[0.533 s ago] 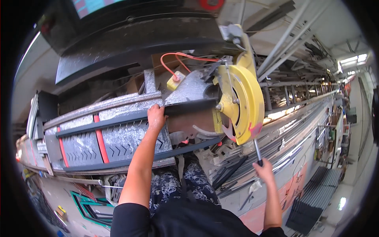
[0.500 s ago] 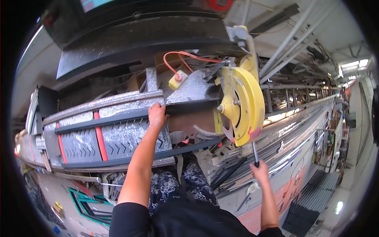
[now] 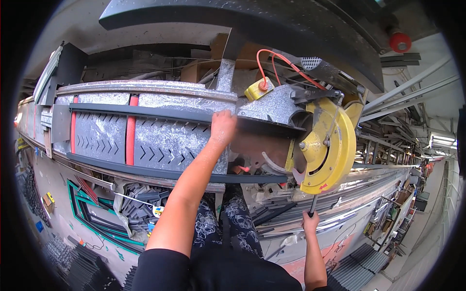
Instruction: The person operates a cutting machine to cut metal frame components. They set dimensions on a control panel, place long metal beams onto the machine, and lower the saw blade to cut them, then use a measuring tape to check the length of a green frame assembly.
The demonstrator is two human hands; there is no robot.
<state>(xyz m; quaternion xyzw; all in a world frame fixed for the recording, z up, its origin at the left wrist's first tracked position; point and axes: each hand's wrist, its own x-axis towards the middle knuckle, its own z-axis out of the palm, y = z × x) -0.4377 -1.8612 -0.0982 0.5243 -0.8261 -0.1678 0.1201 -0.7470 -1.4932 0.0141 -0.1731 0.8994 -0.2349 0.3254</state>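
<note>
My left hand is closed over the far dark grey profile bar, short of the saw. That bar lies lengthwise along the machine bed, its right end reaching the yellow circular saw. A second dark bar runs along the bed's near edge; neither hand touches it. At the lower right, my right hand is wrapped around the saw's handle, which sticks out below the round yellow guard. Much of the blade is hidden by this guard.
Red rollers cross the bed. A yellow box with an orange cable sits behind the saw. Overhead hangs a dark machine arm, with a red button to its right. Offcuts and green frames lie on the floor.
The view has turned, so the bed looks more level and the saw sits farther right in the picture. Both hands keep their holds on the bar and the handle.
</note>
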